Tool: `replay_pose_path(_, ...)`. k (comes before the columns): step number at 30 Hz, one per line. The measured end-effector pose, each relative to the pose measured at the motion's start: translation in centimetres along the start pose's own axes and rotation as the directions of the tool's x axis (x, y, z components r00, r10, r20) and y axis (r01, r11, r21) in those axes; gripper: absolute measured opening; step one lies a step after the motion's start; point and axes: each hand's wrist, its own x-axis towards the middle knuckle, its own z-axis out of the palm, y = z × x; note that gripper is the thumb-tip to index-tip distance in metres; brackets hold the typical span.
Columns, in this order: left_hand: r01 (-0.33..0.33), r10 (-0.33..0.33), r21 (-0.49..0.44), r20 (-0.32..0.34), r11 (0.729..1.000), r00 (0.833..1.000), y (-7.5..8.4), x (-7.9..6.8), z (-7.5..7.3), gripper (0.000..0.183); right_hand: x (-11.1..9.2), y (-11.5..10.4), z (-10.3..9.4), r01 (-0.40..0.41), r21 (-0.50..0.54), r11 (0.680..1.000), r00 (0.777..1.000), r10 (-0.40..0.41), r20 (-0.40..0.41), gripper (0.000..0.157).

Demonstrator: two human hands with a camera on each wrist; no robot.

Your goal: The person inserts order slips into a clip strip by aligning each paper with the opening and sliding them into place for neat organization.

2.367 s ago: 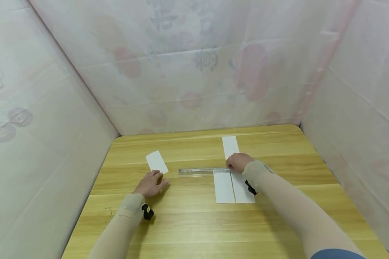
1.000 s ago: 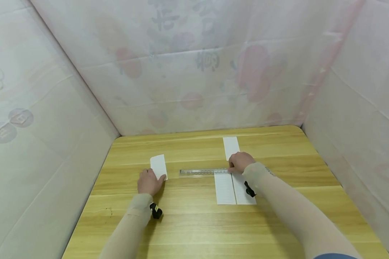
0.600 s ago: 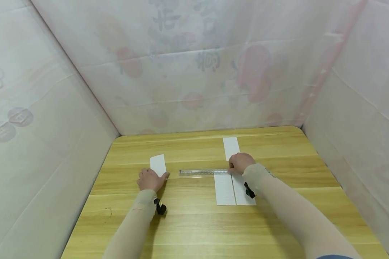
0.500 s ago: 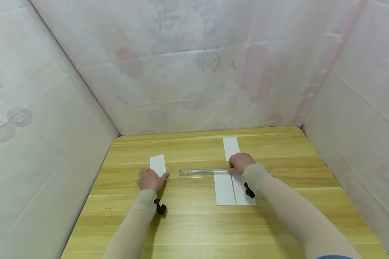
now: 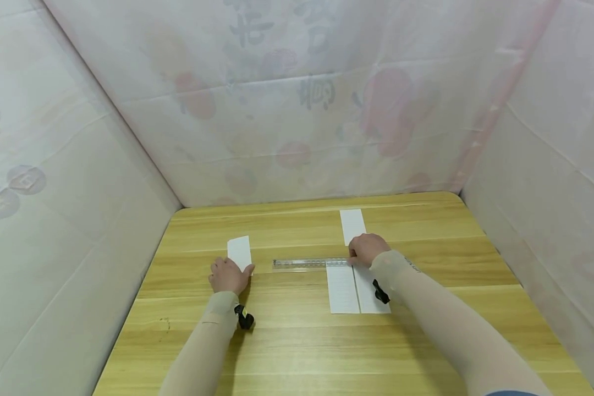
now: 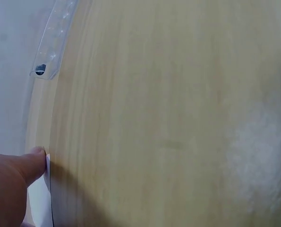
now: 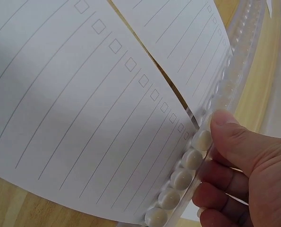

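My left hand (image 5: 229,276) is at a white paper slip (image 5: 240,252) on the left of the table, its thumb at the slip's right edge and its other fingers on the far left side. In the left wrist view the thumb tip meets the paper's corner; the other fingers are hidden. My right hand (image 5: 368,249) grips the right end of a clear plastic strip (image 5: 299,264) between thumb and curled fingers. Close up, round whitish beads line this strip. It lies across the top edges of two side-by-side lined sheets, the left sheet (image 5: 343,289) and the right sheet (image 5: 371,289).
Behind my right hand lies another white slip (image 5: 353,224), partly covered by the hand. The wooden table (image 5: 297,346) has rounded far corners. Printed pale cloth walls (image 5: 297,126) enclose it at the back and both sides.
The left slip has turned more upright and shifted slightly toward me since the first frame, with my left hand now around its near end. My right hand stays on the strip.
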Motion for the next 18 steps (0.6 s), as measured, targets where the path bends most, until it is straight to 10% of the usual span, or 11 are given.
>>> replay_pose_path(18, 0.011, -0.012, -0.085, -0.014, 0.996, 1.000, -0.16, 0.04, 0.21, 0.056, -0.05, 0.12, 0.58, -0.002, -0.013, 1.000, 1.000, 0.002, -0.001, 0.024)
